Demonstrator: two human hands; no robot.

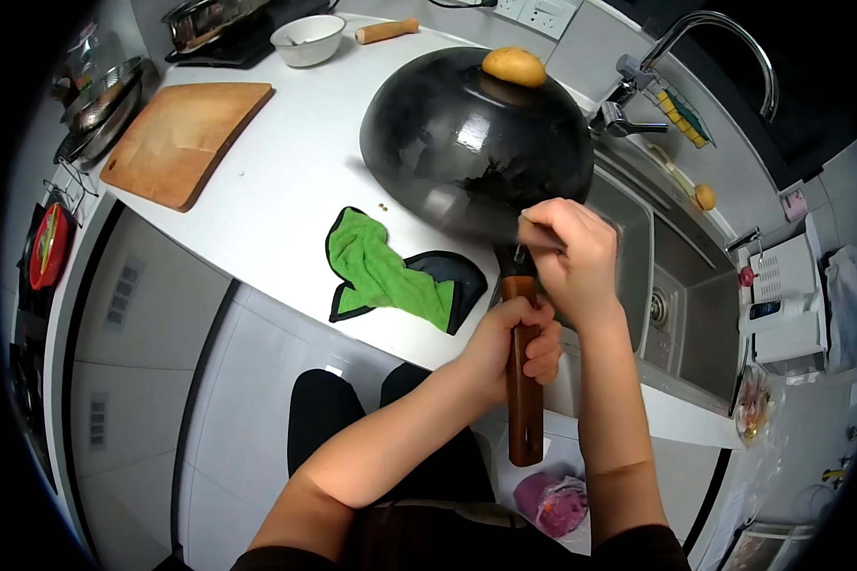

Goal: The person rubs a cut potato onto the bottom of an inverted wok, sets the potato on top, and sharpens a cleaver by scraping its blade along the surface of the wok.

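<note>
A black wok lies upside down on the white counter, its dark outer side up. On top of it rests a yellow potato. My left hand is wrapped round the brown wooden handle, which points toward me. Near the joint of handle and wok, my right hand is closed in a pinch; a small dark piece shows between its fingers, too unclear to name. A green cloth with black edging lies crumpled on the counter left of the handle.
A wooden cutting board lies at the left. A white bowl and a wooden rolling pin stand at the back. The metal sink and faucet are on the right. A pink bag sits below.
</note>
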